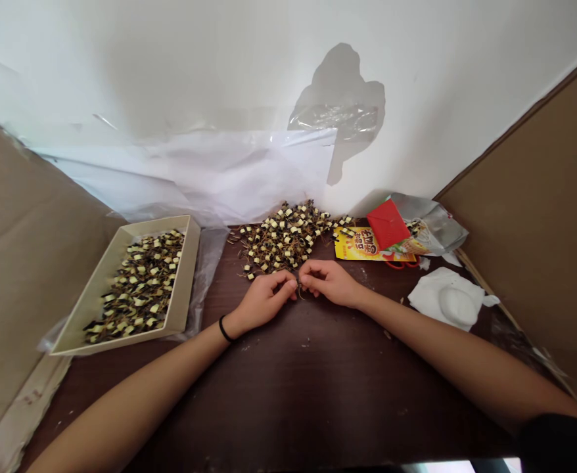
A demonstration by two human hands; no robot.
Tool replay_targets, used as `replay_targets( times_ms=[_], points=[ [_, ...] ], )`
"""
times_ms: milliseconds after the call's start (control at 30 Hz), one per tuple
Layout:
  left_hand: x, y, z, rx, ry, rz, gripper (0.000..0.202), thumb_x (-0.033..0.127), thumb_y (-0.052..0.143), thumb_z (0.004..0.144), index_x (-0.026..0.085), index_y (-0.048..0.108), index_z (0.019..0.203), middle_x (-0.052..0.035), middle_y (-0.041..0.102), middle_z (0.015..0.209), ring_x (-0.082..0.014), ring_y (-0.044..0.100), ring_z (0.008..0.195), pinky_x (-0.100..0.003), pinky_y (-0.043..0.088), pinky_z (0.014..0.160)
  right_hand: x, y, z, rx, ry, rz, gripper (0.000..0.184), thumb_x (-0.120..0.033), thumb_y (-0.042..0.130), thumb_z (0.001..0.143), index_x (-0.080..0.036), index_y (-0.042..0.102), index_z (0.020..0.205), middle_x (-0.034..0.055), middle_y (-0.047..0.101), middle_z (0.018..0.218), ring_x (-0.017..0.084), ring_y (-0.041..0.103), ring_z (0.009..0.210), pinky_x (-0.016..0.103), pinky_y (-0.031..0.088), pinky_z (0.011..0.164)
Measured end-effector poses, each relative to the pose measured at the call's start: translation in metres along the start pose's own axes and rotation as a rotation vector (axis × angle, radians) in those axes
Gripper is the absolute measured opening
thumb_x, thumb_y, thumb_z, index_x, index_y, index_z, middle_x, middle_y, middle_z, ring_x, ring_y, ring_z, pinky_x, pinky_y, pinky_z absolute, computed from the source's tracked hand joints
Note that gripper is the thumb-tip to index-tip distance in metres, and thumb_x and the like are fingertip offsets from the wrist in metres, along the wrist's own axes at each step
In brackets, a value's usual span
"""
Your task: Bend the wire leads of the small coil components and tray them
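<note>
My left hand (pixel 263 302), with a black band at its wrist, is closed in a pinch over the dark table. Fingertip to fingertip with it, my right hand (pixel 330 281) is pinched too. Between them is a small black part with thin wire leads (pixel 301 293), mostly covered by the fingers. Just beyond the hands lies a loose pile of similar small black parts (pixel 283 236) with pale yellow patches and copper-coloured wires. To the left, a cream box (pixel 194 263) holds many more of these parts in rough rows.
Clear plastic sheeting (pixel 204 266) lies under the box. Right of the pile are a yellow snack packet (pixel 350 248), a red paper piece (pixel 388 225), a silver bag (pixel 439 226), red-handled scissors (pixel 401 265) and white tissue (pixel 429 289). Cardboard panels (pixel 539 217) flank the dark table (pixel 288 394).
</note>
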State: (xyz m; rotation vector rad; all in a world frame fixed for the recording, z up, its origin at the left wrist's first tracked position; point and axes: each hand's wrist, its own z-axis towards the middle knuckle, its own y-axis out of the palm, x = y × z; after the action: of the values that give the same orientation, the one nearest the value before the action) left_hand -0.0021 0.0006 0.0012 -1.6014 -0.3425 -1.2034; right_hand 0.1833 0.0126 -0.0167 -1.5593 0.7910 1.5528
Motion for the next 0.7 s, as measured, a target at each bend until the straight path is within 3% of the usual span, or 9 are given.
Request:
replay_targets(
  times_ms=[200,533,700],
  points=[
    [0.0004,-0.0004,0.0001,-0.013,0.022,0.049,0.029,0.031,0.042,0.090,0.016,0.058,0.070,-0.0002,0.061,0.066,-0.0119,0.053,0.061,-0.022,0.041,0.060,0.0030,0.0046,0.0000,0.054,0.000,-0.025,0.020,-0.035,0.056,0.081,-0.017,0.054,0.072,-0.0037,0.050,0.062,0.007,0.048,0.049,0.020,0.044,0.046],
    [0.0018,0.0006,0.0000,-0.018,0.050,0.122,0.029,0.031,0.042,0.089,0.016,0.057,0.068,-0.0003,0.060,0.065,-0.0121,0.052,0.061,-0.023,0.040,0.061,-0.0005,0.0029,0.0010,0.009,0.023,-0.047,0.019,-0.032,0.054,0.083,-0.017,0.051,0.071,-0.0051,0.048,0.057,0.006,0.048,0.048,0.018,0.047,0.045],
    [0.0029,0.0022,-0.0001,0.019,0.015,0.095,0.029,0.030,0.043,0.089,0.016,0.057,0.069,-0.0004,0.061,0.065,-0.0122,0.053,0.061,-0.023,0.041,0.061,0.0036,0.0057,0.0020,0.067,0.034,-0.011,0.020,-0.035,0.054,0.083,-0.017,0.049,0.074,-0.0053,0.048,0.058,0.006,0.049,0.047,0.017,0.048,0.043]
  ],
)
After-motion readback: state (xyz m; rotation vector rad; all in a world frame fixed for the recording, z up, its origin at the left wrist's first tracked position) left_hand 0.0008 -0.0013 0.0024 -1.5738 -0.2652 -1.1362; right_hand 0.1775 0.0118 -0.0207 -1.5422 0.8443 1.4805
